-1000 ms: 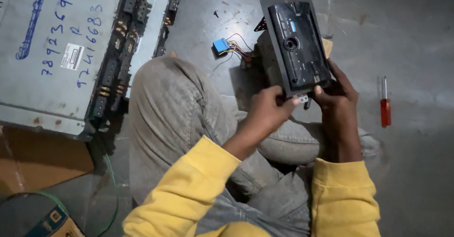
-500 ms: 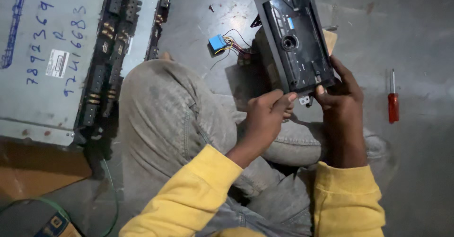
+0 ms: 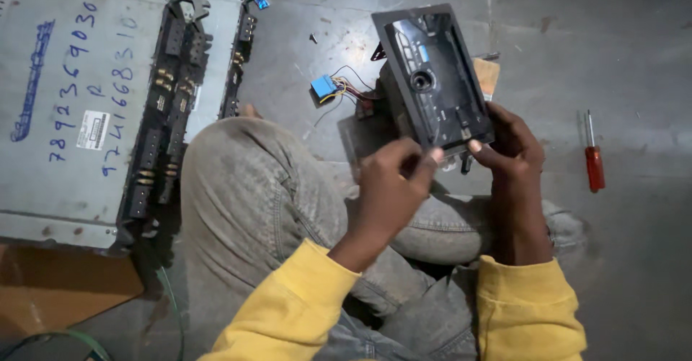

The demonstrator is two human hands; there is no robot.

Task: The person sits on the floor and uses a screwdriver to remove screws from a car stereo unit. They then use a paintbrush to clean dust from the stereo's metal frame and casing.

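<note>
I hold a black car stereo unit (image 3: 432, 76) upright in front of me, its faceplate toward me. My right hand (image 3: 508, 141) grips its lower right corner. My left hand (image 3: 393, 181) pinches the bottom edge of the faceplate with thumb and fingers. Coloured wires with a small blue connector (image 3: 323, 87) trail from the unit's left side onto the floor. My legs in grey jeans (image 3: 252, 195) are folded under the hands, and I wear yellow sleeves.
A large grey metal electronics box (image 3: 79, 101) with rows of black connectors lies on the left. A red-handled screwdriver (image 3: 594, 163) rests on the grey concrete floor at right. A brown cardboard piece (image 3: 58, 289) lies at lower left.
The stereo unit and both hands have stayed nearly in place. My left hand's fingers have shifted along the bottom edge of the faceplate.
</note>
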